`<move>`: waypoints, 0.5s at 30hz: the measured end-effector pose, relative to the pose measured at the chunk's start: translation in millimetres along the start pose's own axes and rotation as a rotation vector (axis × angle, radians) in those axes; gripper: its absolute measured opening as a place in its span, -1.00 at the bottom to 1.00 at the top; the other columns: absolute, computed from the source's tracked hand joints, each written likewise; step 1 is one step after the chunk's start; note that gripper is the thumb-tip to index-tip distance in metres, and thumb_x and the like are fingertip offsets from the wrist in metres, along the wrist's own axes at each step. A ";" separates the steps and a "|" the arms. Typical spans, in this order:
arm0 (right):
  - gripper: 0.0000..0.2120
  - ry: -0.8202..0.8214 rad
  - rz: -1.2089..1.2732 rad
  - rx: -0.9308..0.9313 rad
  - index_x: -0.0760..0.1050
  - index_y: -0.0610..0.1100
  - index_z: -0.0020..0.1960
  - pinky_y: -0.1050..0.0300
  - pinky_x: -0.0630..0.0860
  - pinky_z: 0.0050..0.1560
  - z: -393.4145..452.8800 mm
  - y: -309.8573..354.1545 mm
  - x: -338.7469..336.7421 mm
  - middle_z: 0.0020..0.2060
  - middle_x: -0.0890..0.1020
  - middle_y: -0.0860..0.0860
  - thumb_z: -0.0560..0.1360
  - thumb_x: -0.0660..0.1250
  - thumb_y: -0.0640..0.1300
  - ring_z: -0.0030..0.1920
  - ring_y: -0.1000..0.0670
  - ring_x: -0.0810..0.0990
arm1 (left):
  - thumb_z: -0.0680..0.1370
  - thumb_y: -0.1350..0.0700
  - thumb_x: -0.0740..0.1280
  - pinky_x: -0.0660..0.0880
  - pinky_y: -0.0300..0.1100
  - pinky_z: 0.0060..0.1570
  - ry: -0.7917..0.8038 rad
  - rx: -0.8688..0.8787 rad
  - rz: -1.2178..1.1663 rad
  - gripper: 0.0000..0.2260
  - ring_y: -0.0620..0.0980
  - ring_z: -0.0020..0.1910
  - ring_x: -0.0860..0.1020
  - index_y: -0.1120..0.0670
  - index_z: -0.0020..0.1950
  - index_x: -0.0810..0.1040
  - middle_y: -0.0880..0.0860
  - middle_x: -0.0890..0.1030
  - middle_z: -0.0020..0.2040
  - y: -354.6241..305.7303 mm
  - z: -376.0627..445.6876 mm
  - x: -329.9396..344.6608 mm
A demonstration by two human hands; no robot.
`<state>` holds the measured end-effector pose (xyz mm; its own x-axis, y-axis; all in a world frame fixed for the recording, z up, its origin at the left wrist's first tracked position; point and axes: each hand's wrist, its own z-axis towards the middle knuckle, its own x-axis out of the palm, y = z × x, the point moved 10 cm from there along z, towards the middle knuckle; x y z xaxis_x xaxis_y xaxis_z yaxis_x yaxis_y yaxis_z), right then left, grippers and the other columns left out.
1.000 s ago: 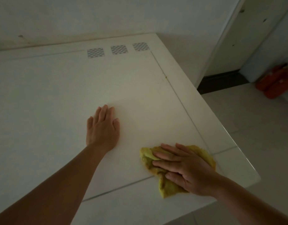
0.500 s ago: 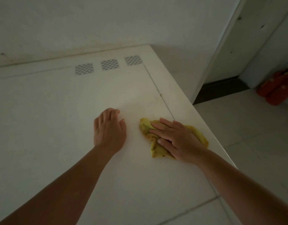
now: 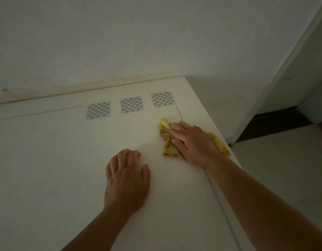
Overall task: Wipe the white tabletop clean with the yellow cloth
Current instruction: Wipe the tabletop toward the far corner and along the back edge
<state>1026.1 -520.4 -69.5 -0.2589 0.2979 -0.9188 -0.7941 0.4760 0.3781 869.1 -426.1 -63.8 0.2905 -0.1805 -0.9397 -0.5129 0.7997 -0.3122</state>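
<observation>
A crumpled yellow cloth [image 3: 164, 128] lies on the white tabletop [image 3: 47, 160] near its far right corner. My right hand [image 3: 191, 142] presses flat on the cloth, fingers stretched toward the wall, and covers its middle. The cloth's right end [image 3: 221, 144] reaches close to the table's right edge. My left hand [image 3: 126, 180] rests palm down on the bare tabletop, nearer to me and to the left of the cloth, its fingers slightly curled and holding nothing.
Three grey checkered squares [image 3: 132, 104] are printed on the tabletop near the wall [image 3: 120, 42]. A thin grey line [image 3: 216, 194] runs along the right side of the table. Beyond the right edge is tiled floor [image 3: 283, 169] and a dark doorway [image 3: 276, 122].
My right hand has pushed the cloth away from me, from near the front edge toward the far right corner by the checkered squares. My left hand stayed planted and curled its fingers a little.
</observation>
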 end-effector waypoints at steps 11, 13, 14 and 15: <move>-0.61 -0.036 -0.069 0.021 0.26 0.08 0.41 -0.08 0.08 0.39 102.5 -21.3 3.7 0.46 0.26 0.09 0.60 0.02 0.06 0.47 0.00 0.11 | 0.44 -0.10 0.08 0.26 -0.05 -0.06 -0.030 -0.050 0.073 -0.84 0.05 -0.10 0.32 -0.07 -0.09 0.32 -0.02 0.38 -0.09 2.4 39.2 4.0; -0.60 -0.038 -0.079 0.045 0.24 0.08 0.42 -0.10 0.05 0.40 113.4 -25.6 5.1 0.47 0.23 0.10 0.60 0.01 0.07 0.47 0.01 0.09 | 0.44 -0.09 0.10 0.27 -0.05 -0.07 -0.046 -0.063 0.082 -0.85 0.06 -0.11 0.34 -0.06 -0.09 0.33 -0.01 0.38 -0.10 1.5 49.8 5.0; -0.60 -0.038 -0.090 0.061 0.22 0.08 0.43 -0.10 0.04 0.41 119.5 -28.5 5.8 0.47 0.22 0.10 0.60 -0.01 0.08 0.47 0.01 0.07 | 0.44 -0.09 0.10 0.27 -0.04 -0.04 -0.056 -0.066 0.076 -0.83 0.06 -0.08 0.35 -0.07 -0.04 0.34 -0.01 0.39 -0.06 1.9 52.8 6.3; -0.58 -0.037 -0.107 0.077 0.20 0.07 0.44 -0.12 0.03 0.41 125.2 -30.7 6.7 0.48 0.20 0.09 0.60 -0.02 0.09 0.48 0.00 0.06 | 0.44 -0.09 0.10 0.27 -0.04 0.04 -0.056 -0.065 0.068 -0.77 0.06 0.01 0.35 -0.07 0.05 0.36 0.00 0.42 0.02 2.6 54.0 8.1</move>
<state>1117.6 -429.5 -73.1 -0.1533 0.2718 -0.9501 -0.7713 0.5681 0.2870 913.8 -394.5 -64.7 0.2972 -0.0938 -0.9502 -0.5839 0.7695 -0.2586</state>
